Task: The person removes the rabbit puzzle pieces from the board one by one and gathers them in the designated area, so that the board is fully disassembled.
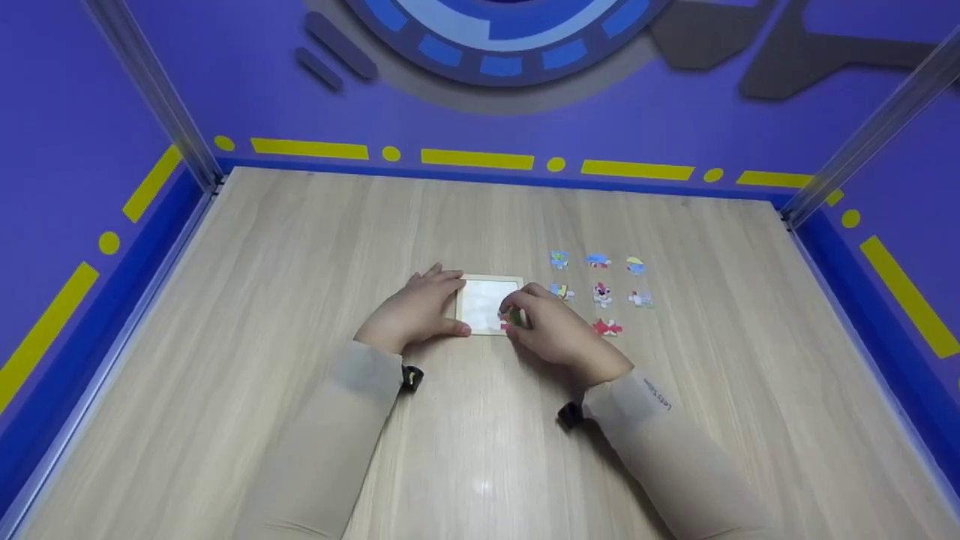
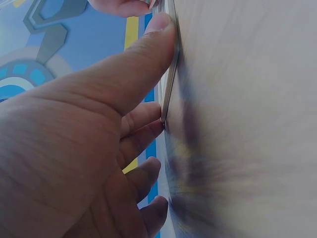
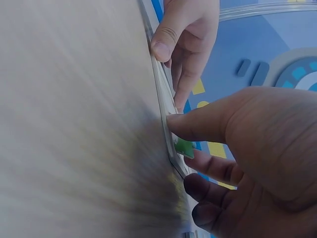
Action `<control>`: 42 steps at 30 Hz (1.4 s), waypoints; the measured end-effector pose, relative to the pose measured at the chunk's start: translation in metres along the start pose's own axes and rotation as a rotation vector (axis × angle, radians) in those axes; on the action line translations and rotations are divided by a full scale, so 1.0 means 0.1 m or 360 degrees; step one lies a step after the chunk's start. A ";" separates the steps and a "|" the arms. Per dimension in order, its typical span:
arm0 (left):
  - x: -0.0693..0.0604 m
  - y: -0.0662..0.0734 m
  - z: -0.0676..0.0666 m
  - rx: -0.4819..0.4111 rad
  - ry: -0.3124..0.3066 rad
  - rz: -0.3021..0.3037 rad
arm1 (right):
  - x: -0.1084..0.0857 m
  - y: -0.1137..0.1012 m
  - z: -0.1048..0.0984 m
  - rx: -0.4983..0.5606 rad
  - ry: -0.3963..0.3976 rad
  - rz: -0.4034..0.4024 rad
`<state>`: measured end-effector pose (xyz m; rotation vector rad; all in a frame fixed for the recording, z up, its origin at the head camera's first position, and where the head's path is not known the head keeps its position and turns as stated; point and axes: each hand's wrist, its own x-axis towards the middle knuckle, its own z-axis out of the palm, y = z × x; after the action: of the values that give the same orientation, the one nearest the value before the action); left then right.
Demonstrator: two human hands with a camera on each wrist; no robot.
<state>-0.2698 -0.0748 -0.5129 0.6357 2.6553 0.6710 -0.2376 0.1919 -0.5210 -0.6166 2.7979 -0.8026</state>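
Note:
A small square puzzle tray [image 1: 487, 304] with a pale wooden rim and white inside lies on the table. My left hand [image 1: 420, 309] holds its left side, thumb at the near edge and fingers at the far corner; the left wrist view shows the thumb [image 2: 156, 42] against the rim. Over the tray's near right corner, my right hand [image 1: 555, 326] pinches a puzzle piece [image 1: 505, 319] with red and green on it. In the right wrist view the green part of that piece [image 3: 184, 148] shows between thumb and finger, close to the rim. The fingers partly hide it.
Right of the tray, several loose puzzle pieces lie in rough rows, among them a blue piece [image 1: 598, 260], a piece with an animal face [image 1: 602, 295] and a red piece [image 1: 607, 328]. Purple-blue panels [image 1: 480, 135] wall the table's back and sides.

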 end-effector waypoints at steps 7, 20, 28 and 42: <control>0.01 0.00 0.00 0.0000 0.0010 0.0009 | 0.01 0.00 -0.01 -0.0003 0.0001 -0.0008; 0.00 -0.01 0.01 -0.0002 0.0004 -0.0016 | 0.01 0.01 -0.02 -0.0054 0.0028 -0.0081; 0.01 0.00 0.00 0.0010 0.0006 -0.0011 | 0.02 0.00 -0.03 -0.0015 0.0014 0.0022; 0.00 0.00 0.00 -0.0005 -0.0012 -0.0005 | -0.02 0.00 -0.10 0.0073 0.0033 -0.0077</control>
<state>-0.2699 -0.0746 -0.5134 0.6319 2.6471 0.6702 -0.2388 0.1972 -0.5129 -0.6747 2.7846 -0.8847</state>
